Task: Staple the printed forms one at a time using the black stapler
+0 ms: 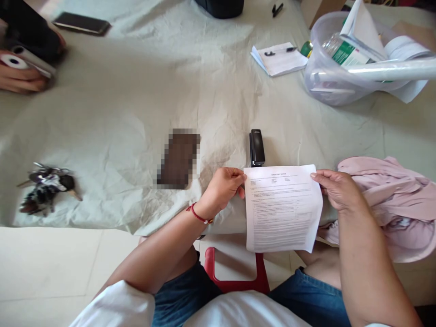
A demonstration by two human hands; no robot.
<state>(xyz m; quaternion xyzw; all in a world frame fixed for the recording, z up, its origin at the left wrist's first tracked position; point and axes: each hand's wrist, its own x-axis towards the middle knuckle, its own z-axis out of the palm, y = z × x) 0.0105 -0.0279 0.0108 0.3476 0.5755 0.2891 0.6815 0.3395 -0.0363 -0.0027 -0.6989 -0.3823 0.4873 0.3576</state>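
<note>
A printed sheet of paper [282,209] hangs over the table's front edge, its text facing me. My left hand [225,186] pinches its upper left corner between thumb and fingers; a red string bracelet circles that wrist. At the upper right corner, my right hand [335,186] grips the sheet with the thumb on top. Whether there is more than one sheet, I cannot tell. Just beyond the paper's top edge lies a black stapler [257,147] on the cloth.
On the cloth-covered table [129,113] are a pixelated dark rectangle [179,159], keys [49,186], a phone [81,23], a notepad [279,59] and a full plastic basket [327,86]. Pink fabric [402,190] lies right. Another person's hand [22,77] holds something far left. A red stool [236,284] stands below.
</note>
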